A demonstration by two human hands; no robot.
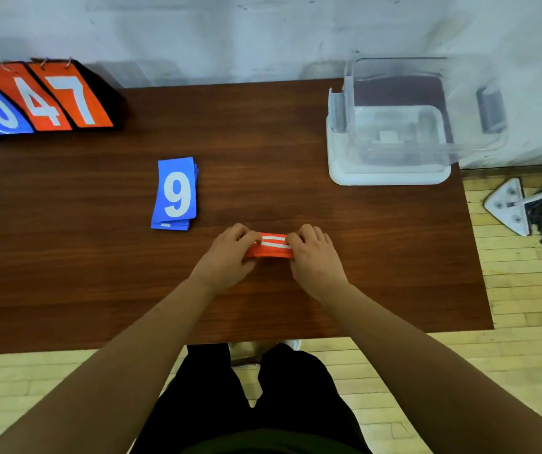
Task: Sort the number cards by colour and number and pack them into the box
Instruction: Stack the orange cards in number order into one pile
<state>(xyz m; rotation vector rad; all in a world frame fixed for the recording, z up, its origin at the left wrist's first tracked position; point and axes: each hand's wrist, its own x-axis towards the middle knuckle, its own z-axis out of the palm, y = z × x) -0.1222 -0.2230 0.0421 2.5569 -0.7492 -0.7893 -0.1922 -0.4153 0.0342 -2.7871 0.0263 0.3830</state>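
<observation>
A stack of orange number cards stands on edge near the middle of the brown table, tilted so I see mostly its edges and a strip of white print. My left hand grips its left end and my right hand grips its right end, fingers curled over the top. A stack of blue cards lies flat to the left and farther back, with a white 9 on top. The clear plastic box sits at the table's far right corner on its white lid, and looks empty.
A flip scoreboard showing blue 0 and orange 4 and 7 stands at the far left by the wall. A mop lies on the wooden floor right of the table. The table's near edge is just before my legs.
</observation>
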